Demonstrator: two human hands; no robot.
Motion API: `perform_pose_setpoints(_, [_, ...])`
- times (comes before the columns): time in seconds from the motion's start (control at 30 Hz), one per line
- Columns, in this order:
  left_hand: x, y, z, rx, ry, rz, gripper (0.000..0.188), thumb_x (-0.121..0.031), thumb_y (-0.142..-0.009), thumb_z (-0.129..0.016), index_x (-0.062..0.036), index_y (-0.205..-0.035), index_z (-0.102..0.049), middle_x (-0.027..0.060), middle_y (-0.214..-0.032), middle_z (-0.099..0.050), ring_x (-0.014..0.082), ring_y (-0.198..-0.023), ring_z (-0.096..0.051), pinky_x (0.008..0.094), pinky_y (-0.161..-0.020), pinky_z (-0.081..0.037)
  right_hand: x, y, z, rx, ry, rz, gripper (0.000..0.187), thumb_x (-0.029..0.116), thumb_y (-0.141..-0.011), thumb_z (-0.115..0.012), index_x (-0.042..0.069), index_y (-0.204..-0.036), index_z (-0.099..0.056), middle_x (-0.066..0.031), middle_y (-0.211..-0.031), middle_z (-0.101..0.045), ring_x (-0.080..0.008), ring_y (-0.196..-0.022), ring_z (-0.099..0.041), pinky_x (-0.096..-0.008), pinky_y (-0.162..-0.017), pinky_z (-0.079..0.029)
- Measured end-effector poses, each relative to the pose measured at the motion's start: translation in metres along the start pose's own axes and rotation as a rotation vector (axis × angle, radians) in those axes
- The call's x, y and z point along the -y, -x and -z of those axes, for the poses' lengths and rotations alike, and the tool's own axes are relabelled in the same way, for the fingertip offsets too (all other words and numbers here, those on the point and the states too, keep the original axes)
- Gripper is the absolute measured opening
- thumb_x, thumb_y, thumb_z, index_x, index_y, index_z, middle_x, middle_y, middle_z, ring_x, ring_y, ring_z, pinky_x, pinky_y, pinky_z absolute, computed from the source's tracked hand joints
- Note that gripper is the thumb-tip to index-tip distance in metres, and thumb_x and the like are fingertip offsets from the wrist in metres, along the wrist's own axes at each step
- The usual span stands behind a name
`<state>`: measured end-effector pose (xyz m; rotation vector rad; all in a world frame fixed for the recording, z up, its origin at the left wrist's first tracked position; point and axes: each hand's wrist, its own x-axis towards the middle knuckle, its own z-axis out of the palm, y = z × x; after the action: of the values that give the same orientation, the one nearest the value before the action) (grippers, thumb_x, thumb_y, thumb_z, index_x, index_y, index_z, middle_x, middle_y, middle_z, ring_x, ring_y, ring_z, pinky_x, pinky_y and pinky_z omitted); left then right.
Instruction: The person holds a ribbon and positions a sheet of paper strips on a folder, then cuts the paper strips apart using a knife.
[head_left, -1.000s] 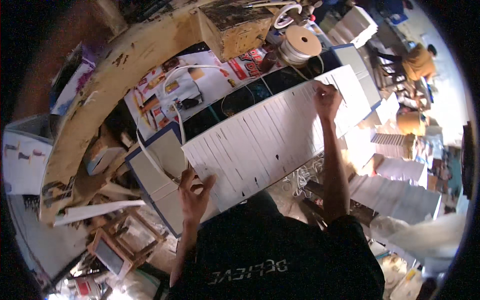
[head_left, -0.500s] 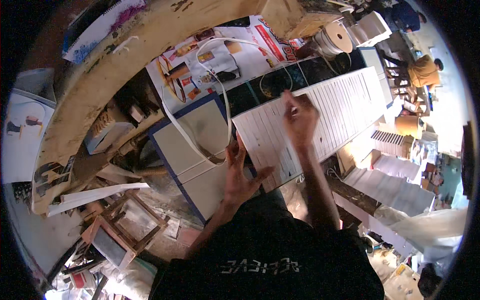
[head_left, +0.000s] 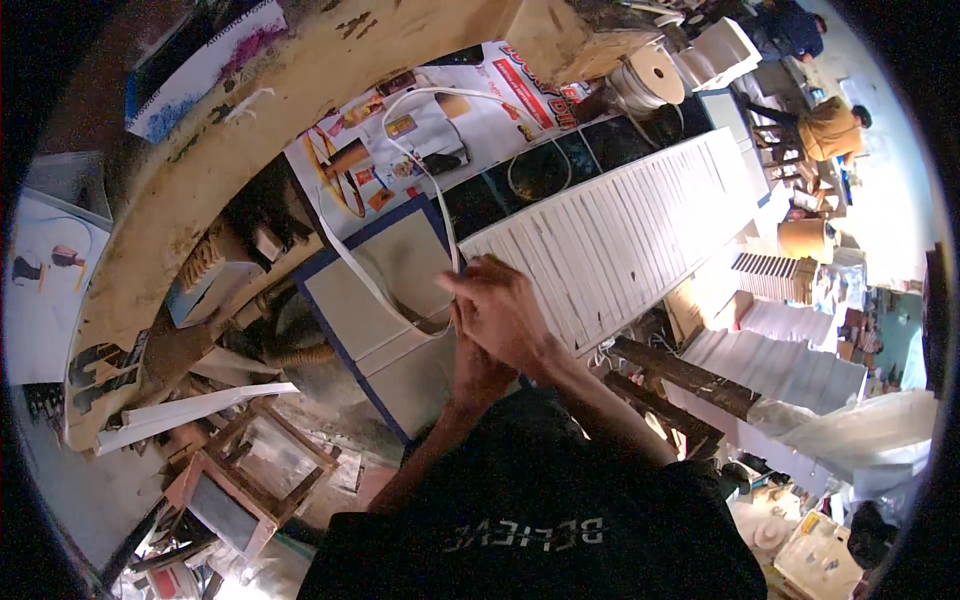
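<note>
My right hand [head_left: 505, 305] lies across my left hand [head_left: 478, 368], in front of the near left end of a long row of white paper blocks [head_left: 620, 240] packed edge to edge. The right fingers are bent closed; whatever they pinch is too small to make out. A narrow white ribbon [head_left: 360, 272] loops over the bench and meets the left fingers, which are closed on it and partly hidden by the right hand. Under the loop is a grey board with blue edges [head_left: 385, 255].
A white spool [head_left: 650, 78] stands at the far end, by a printed poster sheet [head_left: 470, 100] and dark covers [head_left: 600, 145]. A curved wooden ledge [head_left: 290, 85] bounds the far left. Wooden frames [head_left: 270, 450] lie lower left. Another person [head_left: 830, 130] sits far right.
My right hand has come down and left from the top of the paper blocks to my left hand, now covering part of it. The view has shifted slightly.
</note>
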<state>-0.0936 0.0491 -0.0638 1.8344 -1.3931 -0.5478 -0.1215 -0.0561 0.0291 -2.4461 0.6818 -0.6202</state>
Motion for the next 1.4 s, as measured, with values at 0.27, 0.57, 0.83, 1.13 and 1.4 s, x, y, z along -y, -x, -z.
perform_pose_setpoints(0.27, [-0.028,-0.011,0.02,-0.037,0.295,0.096,0.118,-0.038,-0.083,-0.089,-0.0013,-0.167,-0.016,0.0265,-0.154,-0.032,0.0446,-0.141,-0.038,0.0558,-0.116,-0.039,-0.119,-0.013,0.074,-0.552,0.439,-0.462,0.021,-0.001,-0.09,-0.068,0.003,-0.108,-0.078,-0.0202,-0.092,-0.075,-0.0331,-0.081,-0.073,-0.0424,-0.073,-0.058])
perform_pose_setpoints(0.57, [-0.036,-0.021,0.042,-0.263,0.465,0.261,0.104,-0.027,-0.092,-0.078,0.0005,-0.167,-0.012,0.0285,-0.16,-0.026,0.0466,-0.143,-0.035,0.0562,-0.115,-0.037,-0.011,-0.006,0.0,-0.184,-0.088,-0.178,0.039,-0.005,-0.089,-0.065,0.006,-0.126,-0.071,-0.0176,-0.103,-0.07,-0.0345,-0.094,-0.069,-0.0436,-0.085,-0.056])
perform_pose_setpoints(0.83, [-0.027,-0.076,0.029,-0.291,-0.176,-0.064,0.076,-0.028,-0.105,-0.053,0.0035,-0.164,-0.018,0.0321,-0.167,-0.023,0.0487,-0.146,-0.033,0.0631,-0.117,-0.023,-0.064,-0.019,0.035,-0.367,-0.034,-0.258,0.05,-0.008,-0.079,-0.067,0.005,-0.127,-0.074,-0.016,-0.092,-0.068,-0.0329,-0.09,-0.066,-0.0421,-0.083,-0.054])
perform_pose_setpoints(1.13, [-0.037,-0.083,0.041,-0.002,-0.403,0.053,0.056,-0.029,-0.111,-0.036,-0.002,-0.16,-0.036,0.0235,-0.158,-0.042,0.0435,-0.146,-0.038,0.0596,-0.114,-0.024,-0.186,0.002,0.1,-0.451,-0.209,-0.527,0.05,-0.012,-0.08,-0.067,0.009,-0.124,-0.077,-0.0161,-0.09,-0.058,-0.0324,-0.082,-0.059,-0.043,-0.074,-0.052])
perform_pose_setpoints(1.4, [-0.047,-0.081,0.048,0.042,-0.501,0.165,0.057,-0.033,-0.113,-0.029,0.0012,-0.158,-0.036,0.0269,-0.153,-0.043,0.0441,-0.143,-0.038,0.0578,-0.115,-0.023,-0.347,-0.011,0.216,-0.545,0.089,-0.386,0.025,0.006,-0.097,-0.06,0.003,-0.112,-0.08,-0.0215,-0.091,-0.06,-0.0348,-0.085,-0.058,-0.0444,-0.073,-0.049])
